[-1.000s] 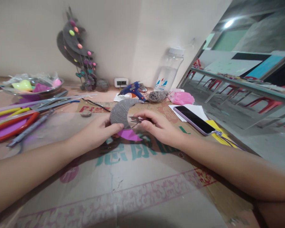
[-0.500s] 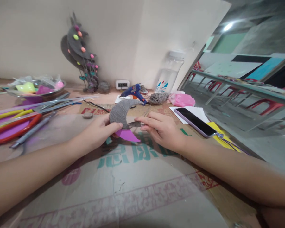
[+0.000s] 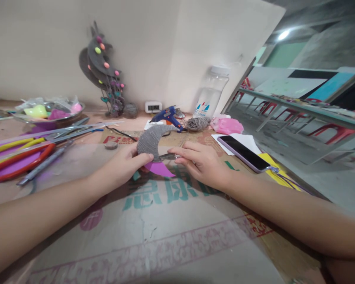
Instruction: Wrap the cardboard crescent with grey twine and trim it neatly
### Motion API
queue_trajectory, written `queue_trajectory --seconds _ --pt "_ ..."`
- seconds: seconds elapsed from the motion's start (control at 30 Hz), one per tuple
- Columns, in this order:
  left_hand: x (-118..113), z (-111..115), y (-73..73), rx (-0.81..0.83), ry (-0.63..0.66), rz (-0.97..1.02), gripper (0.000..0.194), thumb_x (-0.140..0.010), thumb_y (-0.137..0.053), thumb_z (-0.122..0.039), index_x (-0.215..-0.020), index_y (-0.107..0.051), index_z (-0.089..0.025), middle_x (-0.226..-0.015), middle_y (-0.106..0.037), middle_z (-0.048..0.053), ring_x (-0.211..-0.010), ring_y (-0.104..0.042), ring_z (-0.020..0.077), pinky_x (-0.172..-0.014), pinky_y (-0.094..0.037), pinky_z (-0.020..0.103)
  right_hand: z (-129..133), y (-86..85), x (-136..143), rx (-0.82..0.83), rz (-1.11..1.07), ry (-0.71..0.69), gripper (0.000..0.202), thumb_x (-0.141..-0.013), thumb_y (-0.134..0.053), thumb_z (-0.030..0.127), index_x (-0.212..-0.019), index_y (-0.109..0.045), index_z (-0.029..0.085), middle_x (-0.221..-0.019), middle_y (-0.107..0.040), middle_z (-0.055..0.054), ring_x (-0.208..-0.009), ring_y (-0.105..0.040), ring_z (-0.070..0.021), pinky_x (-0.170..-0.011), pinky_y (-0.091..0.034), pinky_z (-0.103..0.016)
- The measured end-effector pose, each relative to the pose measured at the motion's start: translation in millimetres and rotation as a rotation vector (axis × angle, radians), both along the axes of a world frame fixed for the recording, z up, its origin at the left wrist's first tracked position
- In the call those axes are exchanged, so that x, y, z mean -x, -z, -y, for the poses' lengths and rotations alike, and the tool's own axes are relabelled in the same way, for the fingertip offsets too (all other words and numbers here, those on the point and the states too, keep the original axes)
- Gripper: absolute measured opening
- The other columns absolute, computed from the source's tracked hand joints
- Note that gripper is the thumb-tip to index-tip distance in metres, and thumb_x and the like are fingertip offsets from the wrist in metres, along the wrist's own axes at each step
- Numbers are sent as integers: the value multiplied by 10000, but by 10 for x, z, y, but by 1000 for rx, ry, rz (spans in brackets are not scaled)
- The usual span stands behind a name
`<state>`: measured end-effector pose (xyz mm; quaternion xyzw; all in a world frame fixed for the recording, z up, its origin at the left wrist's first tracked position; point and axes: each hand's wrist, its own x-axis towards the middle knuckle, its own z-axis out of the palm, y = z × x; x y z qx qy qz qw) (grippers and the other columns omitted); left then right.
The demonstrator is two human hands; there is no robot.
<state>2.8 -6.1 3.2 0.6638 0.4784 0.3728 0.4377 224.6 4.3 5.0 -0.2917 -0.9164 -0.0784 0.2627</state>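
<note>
Left hand (image 3: pixel 121 165) clamped on yarn-wrapped crescent (image 3: pixel 148 142), outer edge at 8 o'clock, likely steadying it between hands. Right hand (image 3: pixel 207 166) pinches small metal tool (image 3: pixel 168 156), tips toward 9 o'clock, presumably for precision at inner edge.

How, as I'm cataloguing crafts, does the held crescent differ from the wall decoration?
The held crescent is in the left hand; the wall decoration rests against the wall. The held crescent has a purple tip; the wall decoration bears coloured balls and hanging hearts. Both have grey crescent shapes.
</note>
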Motion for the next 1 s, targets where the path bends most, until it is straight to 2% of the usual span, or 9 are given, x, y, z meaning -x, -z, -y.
queue_trajectory --seconds 0.23,0.53,0.77,1.0 --pt "6 -2 4 54 32 22 140 -746 -518 -295 -656 -487 -191 -599 -511 -31 -644 -536 163 -569 -392 252 -12 3 3 -61 -16 -32 318 -926 -420 305 -1079 -625 117 -712 -554 -42 -648 -505 -128 -587 -387 -247" --pt "15 -10 14 81 2 63 121 -735 -548 -282 -669 -532 -182 -610 -534 -28 -576 -494 135 -521 -364 237 -2 1 4 -29 6 -3 311 -927 -415 296 -1093 -617 127 -722 -550 -38 -655 -501 -127 -592 -379 -245" --pt "47 -35 60 129 68 120 159 -749 -557 -302 -657 -523 -177 -592 -499 -34 -609 -525 149 -556 -380 251 -7 6 9 17 21 17 317 -930 -411 311 -1107 -613 144 -761 -568 -42 -662 -498 -119 -600 -372 -233" --pt "46 -49 77 132 67 155 158 -729 -564 -287 -622 -554 -172 -563 -518 -22 -590 -535 158 -568 -404 268 -7 9 8 -12 18 -3 330 -934 -400 315 -1095 -621 129 -741 -572 -44 -649 -500 -118 -592 -381 -230"
